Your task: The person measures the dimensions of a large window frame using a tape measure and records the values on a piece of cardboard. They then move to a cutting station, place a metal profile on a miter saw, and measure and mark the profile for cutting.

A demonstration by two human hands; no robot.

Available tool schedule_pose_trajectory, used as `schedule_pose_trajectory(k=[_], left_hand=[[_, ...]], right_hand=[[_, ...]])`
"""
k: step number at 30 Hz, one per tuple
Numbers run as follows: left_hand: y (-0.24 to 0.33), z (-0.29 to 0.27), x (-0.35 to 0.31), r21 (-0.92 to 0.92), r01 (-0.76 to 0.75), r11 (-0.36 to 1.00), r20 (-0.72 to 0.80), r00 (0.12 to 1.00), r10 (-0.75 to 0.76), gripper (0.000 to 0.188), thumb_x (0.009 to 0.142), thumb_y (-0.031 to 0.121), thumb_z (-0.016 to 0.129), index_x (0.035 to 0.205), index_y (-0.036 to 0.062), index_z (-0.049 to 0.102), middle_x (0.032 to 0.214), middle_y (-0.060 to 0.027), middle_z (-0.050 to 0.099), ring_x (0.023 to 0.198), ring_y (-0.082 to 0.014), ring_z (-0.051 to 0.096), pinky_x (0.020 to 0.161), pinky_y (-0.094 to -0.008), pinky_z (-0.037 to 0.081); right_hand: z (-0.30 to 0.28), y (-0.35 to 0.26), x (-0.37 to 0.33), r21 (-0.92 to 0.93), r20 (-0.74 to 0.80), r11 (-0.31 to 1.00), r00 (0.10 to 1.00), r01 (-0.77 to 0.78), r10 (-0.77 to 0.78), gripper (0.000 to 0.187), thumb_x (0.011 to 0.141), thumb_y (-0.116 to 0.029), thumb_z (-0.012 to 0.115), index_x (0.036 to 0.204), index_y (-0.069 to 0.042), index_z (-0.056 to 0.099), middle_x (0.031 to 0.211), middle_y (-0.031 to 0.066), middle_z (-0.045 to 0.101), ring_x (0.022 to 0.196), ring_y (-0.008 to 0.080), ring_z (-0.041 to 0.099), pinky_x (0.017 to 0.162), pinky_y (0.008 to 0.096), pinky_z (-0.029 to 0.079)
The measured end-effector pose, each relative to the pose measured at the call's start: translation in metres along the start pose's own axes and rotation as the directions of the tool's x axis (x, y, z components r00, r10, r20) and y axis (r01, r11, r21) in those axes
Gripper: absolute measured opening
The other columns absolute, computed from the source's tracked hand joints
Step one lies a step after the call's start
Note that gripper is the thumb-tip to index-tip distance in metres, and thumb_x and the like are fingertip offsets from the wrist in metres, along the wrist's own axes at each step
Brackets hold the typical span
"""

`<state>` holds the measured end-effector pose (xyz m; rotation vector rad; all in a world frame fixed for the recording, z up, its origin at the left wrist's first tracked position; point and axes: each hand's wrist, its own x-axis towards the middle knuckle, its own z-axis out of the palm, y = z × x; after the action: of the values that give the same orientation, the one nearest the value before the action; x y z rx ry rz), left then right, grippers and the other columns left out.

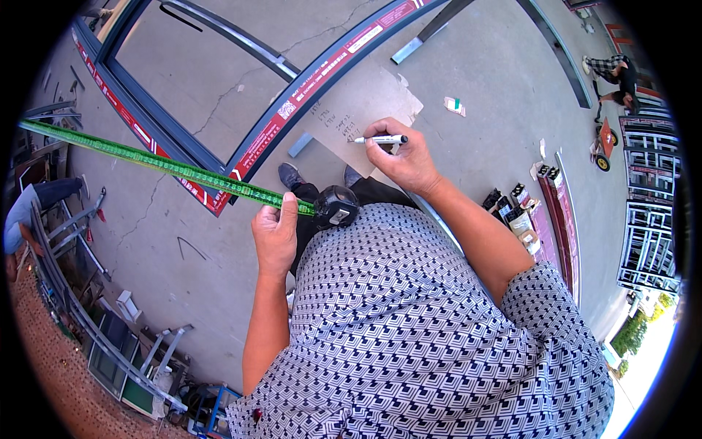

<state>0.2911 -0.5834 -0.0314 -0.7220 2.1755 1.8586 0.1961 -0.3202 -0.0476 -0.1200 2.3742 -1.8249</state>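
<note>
My left hand is closed on a tape measure, its thumb pressing the green blade just beside the black case. The case sits against the front of my shirt. Drawn out long, the blade runs to the far left and crosses over the near corner of a dark metal frame with red printed film. In the fingers of my right hand is a white marker, its tip by handwriting on a pale cardboard sheet. Whether the tip touches the sheet I cannot tell.
Metal bars lie beyond the frame. At right are wrapped red profiles, small packages and stacked metal frames. A person bends by an orange cart. Another person stands at left near metal racks.
</note>
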Motion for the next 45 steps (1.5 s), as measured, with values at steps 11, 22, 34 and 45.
schedule_pose_trajectory(k=[11, 22, 34, 45], left_hand=[[0.003, 0.001, 0.0, -0.019, 0.015, 1.0, 0.015, 1.0, -0.015, 0.034, 0.105, 0.032, 0.069, 0.083, 0.007, 0.063, 0.069, 0.0082, 0.052, 0.059, -0.0012, 0.041, 0.05, -0.0238, 0.028], [0.002, -0.002, 0.002, -0.049, 0.044, 0.998, 0.04, 0.998, -0.042, 0.034, 0.105, 0.029, 0.069, 0.085, 0.0024, 0.066, 0.077, 0.0064, 0.058, 0.069, -0.0026, 0.045, 0.057, -0.0247, 0.035], [-0.002, -0.005, 0.002, -0.019, 0.065, 0.998, 0.031, 0.997, -0.065, 0.034, 0.105, 0.028, 0.069, 0.086, 0.0012, 0.067, 0.078, 0.0061, 0.059, 0.07, -0.0026, 0.046, 0.057, -0.0244, 0.036], [0.001, 0.002, 0.003, -0.05, 0.013, 0.999, 0.021, 1.0, -0.012, 0.03, 0.106, 0.031, 0.068, 0.086, 0.0094, 0.062, 0.067, 0.0095, 0.05, 0.055, 0.0, 0.039, 0.047, -0.0225, 0.026]], right_hand=[[0.001, -0.002, 0.002, 0.047, 0.003, 0.998, 0.999, -0.033, 0.032, 0.012, 0.093, -0.007, 0.071, 0.102, 0.0, 0.069, 0.095, 0.0044, 0.071, 0.086, 0.0099, 0.067, 0.078, 0.0275, 0.058], [-0.003, -0.001, 0.005, 0.045, -0.043, 0.998, 0.998, -0.054, 0.056, 0.012, 0.093, -0.008, 0.071, 0.103, -0.001, 0.07, 0.092, 0.0036, 0.07, 0.082, 0.0075, 0.066, 0.074, 0.0261, 0.056], [-0.009, -0.005, 0.008, 0.036, -0.089, 0.997, 0.993, -0.07, 0.073, 0.014, 0.093, -0.01, 0.071, 0.104, -0.001, 0.07, 0.091, 0.0021, 0.07, 0.083, 0.0067, 0.067, 0.074, 0.0252, 0.056], [0.001, -0.002, 0.008, 0.02, -0.101, 0.997, 0.992, -0.073, 0.074, 0.011, 0.093, -0.01, 0.072, 0.101, -0.002, 0.071, 0.085, 0.0011, 0.069, 0.076, 0.0052, 0.064, 0.067, 0.0245, 0.053]])
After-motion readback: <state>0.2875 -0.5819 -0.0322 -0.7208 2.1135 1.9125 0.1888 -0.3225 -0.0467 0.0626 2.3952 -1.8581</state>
